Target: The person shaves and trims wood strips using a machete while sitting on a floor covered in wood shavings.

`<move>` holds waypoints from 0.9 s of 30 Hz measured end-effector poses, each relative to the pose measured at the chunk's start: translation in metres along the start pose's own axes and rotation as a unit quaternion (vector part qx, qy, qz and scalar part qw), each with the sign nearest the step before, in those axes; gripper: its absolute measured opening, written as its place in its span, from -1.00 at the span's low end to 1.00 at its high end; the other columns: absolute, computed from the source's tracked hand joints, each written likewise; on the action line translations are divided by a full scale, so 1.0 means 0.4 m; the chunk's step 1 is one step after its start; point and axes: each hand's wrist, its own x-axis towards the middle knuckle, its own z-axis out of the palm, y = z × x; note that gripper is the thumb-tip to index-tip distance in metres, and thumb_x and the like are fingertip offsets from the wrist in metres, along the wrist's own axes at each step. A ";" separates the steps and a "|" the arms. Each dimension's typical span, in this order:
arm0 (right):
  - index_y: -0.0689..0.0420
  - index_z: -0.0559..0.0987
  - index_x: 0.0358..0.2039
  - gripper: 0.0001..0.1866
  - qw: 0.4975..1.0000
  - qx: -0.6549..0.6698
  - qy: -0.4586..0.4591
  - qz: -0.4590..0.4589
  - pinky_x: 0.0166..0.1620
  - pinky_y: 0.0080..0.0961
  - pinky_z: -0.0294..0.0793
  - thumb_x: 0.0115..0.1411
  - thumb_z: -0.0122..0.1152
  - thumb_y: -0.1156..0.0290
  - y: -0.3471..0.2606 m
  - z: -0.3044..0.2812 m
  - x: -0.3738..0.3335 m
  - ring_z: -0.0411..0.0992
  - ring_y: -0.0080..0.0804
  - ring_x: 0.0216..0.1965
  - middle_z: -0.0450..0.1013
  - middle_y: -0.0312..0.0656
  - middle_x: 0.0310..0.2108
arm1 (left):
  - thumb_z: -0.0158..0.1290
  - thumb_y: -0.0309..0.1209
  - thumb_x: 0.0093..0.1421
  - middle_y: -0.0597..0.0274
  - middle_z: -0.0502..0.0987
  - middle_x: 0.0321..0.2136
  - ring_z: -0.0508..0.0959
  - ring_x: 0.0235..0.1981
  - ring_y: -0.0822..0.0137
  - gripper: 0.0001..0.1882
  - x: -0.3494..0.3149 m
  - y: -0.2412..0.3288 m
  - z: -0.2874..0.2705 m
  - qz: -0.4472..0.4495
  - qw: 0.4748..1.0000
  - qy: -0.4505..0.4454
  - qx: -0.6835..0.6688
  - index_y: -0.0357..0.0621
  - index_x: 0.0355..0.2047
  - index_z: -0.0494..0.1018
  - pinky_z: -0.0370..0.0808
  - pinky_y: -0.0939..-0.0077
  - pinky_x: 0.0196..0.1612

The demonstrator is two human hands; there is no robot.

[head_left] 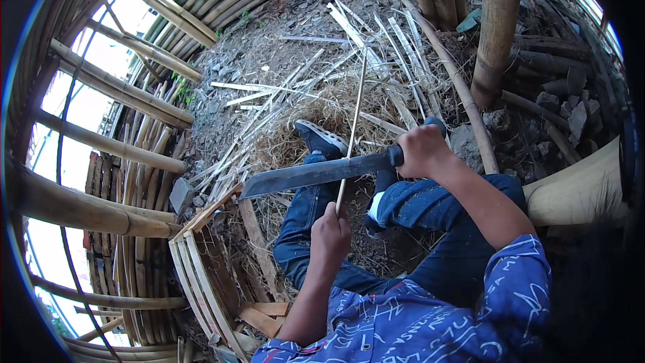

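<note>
My right hand (424, 152) is wrapped round the dark handle of a machete (309, 173), whose long broad blade points left across my lap. Gripped in my left hand (330, 235) is the near end of a thin bamboo strip (357, 109), which runs up and away from me over the ground. The blade crosses the strip a little beyond my left fist and looks to be touching it. Below both hands are my bent legs in blue jeans (416, 212). A dark shoe (321, 140) rests on a heap of curly shavings (282, 136).
Split bamboo strips (410, 60) lie scattered ahead on stony ground. A bamboo pole (450, 67) slants past my right knee, near an upright bamboo post (496, 33) and grey rubble (578, 117). Close at left stands a wooden slatted crate (201, 289). Bamboo rails (121, 148) line the left side.
</note>
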 end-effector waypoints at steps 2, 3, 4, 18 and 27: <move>0.14 0.64 -0.52 -0.69 1.000 -0.003 0.008 -0.007 -0.24 -0.27 0.54 -0.26 0.34 0.19 -0.001 -0.001 0.000 0.58 -0.10 -0.39 0.56 -0.03 -0.49 | -0.14 -0.36 0.32 -0.15 0.41 -0.66 0.47 -0.56 -0.20 -0.76 0.002 0.001 -0.010 -0.004 1.000 -0.004 0.008 -0.27 -0.43 0.32 0.31 0.03 -0.50; 0.14 0.64 -0.53 -0.69 1.000 -0.005 0.017 -0.011 -0.25 -0.27 0.54 -0.26 0.34 0.19 -0.001 -0.001 0.000 0.58 -0.10 -0.41 0.56 -0.02 -0.50 | -0.14 -0.36 0.32 -0.16 0.42 -0.65 0.47 -0.55 -0.21 -0.77 0.002 0.002 -0.014 -0.004 1.000 -0.008 0.008 -0.27 -0.42 0.33 0.31 0.02 -0.50; 0.14 0.64 -0.53 -0.69 1.000 -0.005 0.015 -0.011 -0.25 -0.27 0.54 -0.26 0.34 0.19 0.003 0.003 0.000 0.58 -0.10 -0.41 0.56 -0.02 -0.50 | -0.14 -0.37 0.32 -0.17 0.42 -0.65 0.47 -0.54 -0.23 -0.77 0.002 0.002 -0.016 -0.002 1.000 -0.014 0.008 -0.28 -0.42 0.33 0.31 0.01 -0.49; 0.09 0.60 -0.57 -0.75 0.998 0.008 0.054 0.003 -0.27 -0.20 0.54 -0.23 0.34 0.21 0.034 0.037 0.021 0.58 -0.08 -0.43 0.55 -0.03 -0.54 | -0.16 -0.35 0.32 -0.20 0.40 -0.65 0.47 -0.56 -0.22 -0.74 -0.020 -0.016 0.017 -0.014 0.999 -0.007 -0.048 -0.30 -0.43 0.34 0.31 0.03 -0.49; 0.11 0.63 -0.52 -0.77 1.000 -0.005 0.009 -0.024 -0.23 -0.24 0.54 -0.18 0.27 0.25 -0.013 0.049 0.018 0.59 -0.14 -0.40 0.56 -0.03 -0.50 | -0.14 -0.37 0.30 -0.18 0.41 -0.62 0.49 -0.54 -0.18 -0.78 -0.043 -0.033 0.013 -0.037 0.997 -0.029 -0.061 -0.30 -0.39 0.34 0.34 0.08 -0.49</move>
